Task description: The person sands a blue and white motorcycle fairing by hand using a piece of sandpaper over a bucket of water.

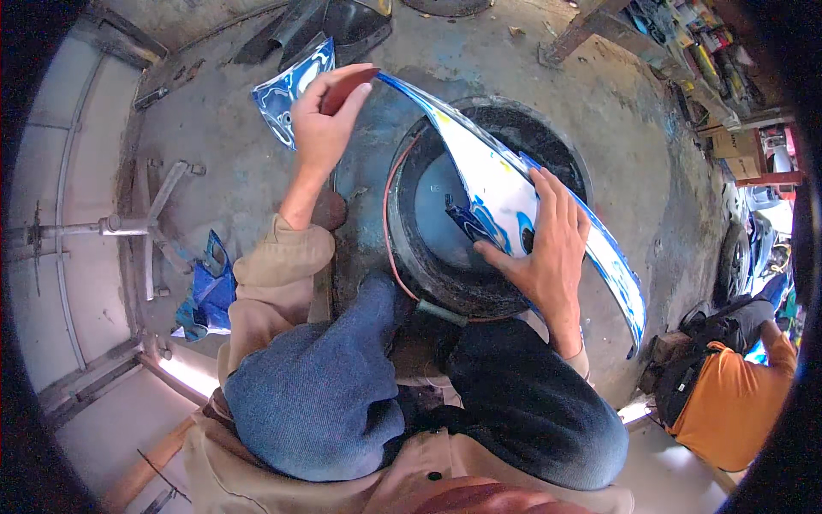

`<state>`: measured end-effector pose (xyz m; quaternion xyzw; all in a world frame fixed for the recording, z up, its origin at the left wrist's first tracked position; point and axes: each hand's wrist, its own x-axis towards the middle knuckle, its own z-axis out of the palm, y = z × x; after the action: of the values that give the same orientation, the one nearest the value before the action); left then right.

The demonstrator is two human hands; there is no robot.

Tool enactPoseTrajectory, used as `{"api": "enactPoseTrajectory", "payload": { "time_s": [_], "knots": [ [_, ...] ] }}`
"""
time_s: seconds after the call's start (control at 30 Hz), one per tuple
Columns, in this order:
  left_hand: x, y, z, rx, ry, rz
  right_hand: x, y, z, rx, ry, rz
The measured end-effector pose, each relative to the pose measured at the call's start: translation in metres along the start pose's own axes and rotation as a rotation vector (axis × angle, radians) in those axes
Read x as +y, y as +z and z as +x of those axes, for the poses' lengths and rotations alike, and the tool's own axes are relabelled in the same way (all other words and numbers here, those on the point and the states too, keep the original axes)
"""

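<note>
Blue-and-white panel held above black tub | left hand: reddish-brown sheet pinched in grip, beyond tub's left rim | right hand: grip clasped across panel, over tub's right side | risk: panel could be dropped tubward if wet fingers slipped, or its slender tip bent if pressed too hard

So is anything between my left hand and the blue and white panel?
Only the reddish-brown sheet gripped in your left hand, beside the narrow upper tip of the blue and white panel. Nothing else visible blocks the way.
</note>
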<state>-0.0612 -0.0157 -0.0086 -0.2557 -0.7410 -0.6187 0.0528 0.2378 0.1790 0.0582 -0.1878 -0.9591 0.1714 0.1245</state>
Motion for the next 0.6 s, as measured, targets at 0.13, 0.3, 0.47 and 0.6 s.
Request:
{"api": "enactPoseTrajectory", "payload": {
  "time_s": [0.13, 0.3, 0.47, 0.6],
  "knots": [
    [0.006, 0.018, 0.001, -0.107, 0.218, -0.021, -0.001, -0.001, 0.001, -0.007, 0.007, 0.003],
    [0.015, 0.023, -0.013, -0.151, 0.409, 0.39, 0.001, 0.0, 0.001, -0.001, 0.001, 0.004],
    [0.019, 0.037, -0.024, -0.184, 0.573, 0.281, 0.0, -0.001, 0.0, -0.01, 0.007, -0.008],
    [0.013, 0.032, -0.017, -0.116, 0.536, 0.39, -0.001, -0.001, 0.0, -0.007, -0.006, -0.007]
  ]
}}
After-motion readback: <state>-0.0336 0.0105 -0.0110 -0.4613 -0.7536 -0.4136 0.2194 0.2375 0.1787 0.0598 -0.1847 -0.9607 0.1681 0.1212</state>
